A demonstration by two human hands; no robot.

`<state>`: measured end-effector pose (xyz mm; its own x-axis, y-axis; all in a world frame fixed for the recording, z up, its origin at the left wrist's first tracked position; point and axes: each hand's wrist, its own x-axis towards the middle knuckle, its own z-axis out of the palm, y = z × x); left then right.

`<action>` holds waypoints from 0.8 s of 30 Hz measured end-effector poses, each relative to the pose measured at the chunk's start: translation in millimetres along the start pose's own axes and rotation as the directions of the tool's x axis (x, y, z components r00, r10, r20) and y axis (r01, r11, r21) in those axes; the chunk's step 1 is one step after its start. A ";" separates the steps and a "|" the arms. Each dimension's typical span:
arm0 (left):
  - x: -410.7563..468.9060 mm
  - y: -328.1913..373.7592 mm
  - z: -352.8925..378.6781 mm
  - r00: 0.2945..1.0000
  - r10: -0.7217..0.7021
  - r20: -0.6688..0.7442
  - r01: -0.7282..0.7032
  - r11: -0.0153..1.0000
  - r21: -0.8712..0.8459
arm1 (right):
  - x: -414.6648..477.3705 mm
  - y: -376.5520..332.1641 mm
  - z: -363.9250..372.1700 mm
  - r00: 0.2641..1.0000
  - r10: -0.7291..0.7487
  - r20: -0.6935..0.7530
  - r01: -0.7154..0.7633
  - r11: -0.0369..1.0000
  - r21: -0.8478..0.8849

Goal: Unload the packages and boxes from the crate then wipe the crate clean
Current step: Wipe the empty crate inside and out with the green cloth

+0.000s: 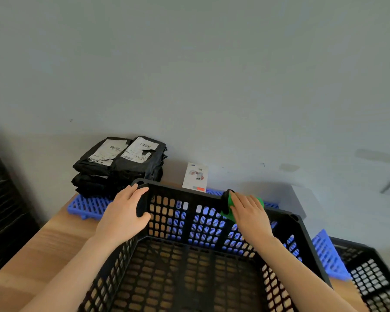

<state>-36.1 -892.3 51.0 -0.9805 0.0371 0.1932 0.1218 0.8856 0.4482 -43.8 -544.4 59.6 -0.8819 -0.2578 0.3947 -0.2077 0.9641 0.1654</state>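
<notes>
A black lattice crate [185,262] stands on the wooden table in front of me, with nothing inside it. My left hand [124,212] grips the crate's far left corner, fingers curled over the rim. My right hand [248,212] presses a green cloth [229,207] against the far rim, with the cloth wrapped over the edge. Black packages with white labels [119,163] lie stacked behind the crate at the left. A small white box [195,176] stands upright against the wall behind the crate.
A blue lattice pallet [88,204] lies under the packages and runs behind the crate to the right [327,253]. Another black crate [374,278] sits at the lower right. A dark slatted object [2,199] stands at the left edge. A grey wall is close behind.
</notes>
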 end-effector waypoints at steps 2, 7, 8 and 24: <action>-0.4 1.4 0.6 1.000 0.004 0.007 -0.004 1.000 0.027 | -16.7 23.2 -4.2 0.996 0.084 0.034 -0.082 0.994 -0.069; -2.3 2.3 -0.4 1.000 -0.025 0.001 0.025 1.000 -0.009 | -44.0 54.9 -14.5 0.926 0.337 0.168 -0.300 0.930 -0.211; -2.1 2.7 -0.4 1.000 -0.025 -0.001 0.025 1.000 -0.016 | -45.2 57.0 -15.5 0.915 0.360 0.181 -0.321 0.922 -0.215; -7.8 9.5 -9.3 0.996 -0.025 -0.082 0.007 0.976 -0.219 | 72.8 -137.8 -3.8 0.991 -0.067 0.113 0.051 0.989 0.138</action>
<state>-25.9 -888.5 61.8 -0.9673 -0.0234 0.2527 0.1460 0.7631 0.6296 -77.8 -696.2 68.9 -0.9080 -0.3131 0.2785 -0.3090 0.9492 0.0597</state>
